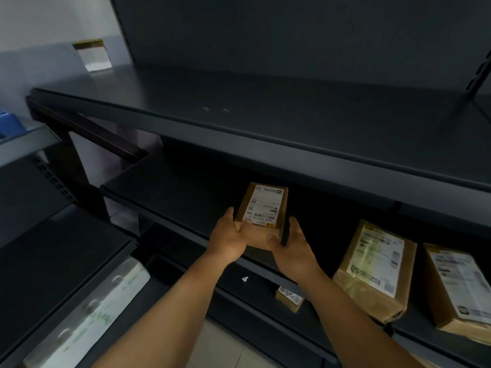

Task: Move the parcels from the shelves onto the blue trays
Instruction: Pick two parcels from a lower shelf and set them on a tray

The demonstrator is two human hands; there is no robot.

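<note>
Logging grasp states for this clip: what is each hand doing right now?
Left hand: holds the box, thumb on top.
Right hand: holds the same box from the other side.

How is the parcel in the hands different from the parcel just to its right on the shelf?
The held parcel is smaller; the neighbouring parcel looks clearly bigger. The held parcel is gripped by the left hand and right hand at its near end; the neighbouring parcel rests untouched. The neighbouring parcel's wrapping looks glossy and wrinkled; the held one looks smoother. Both are brown with a white label.
</note>
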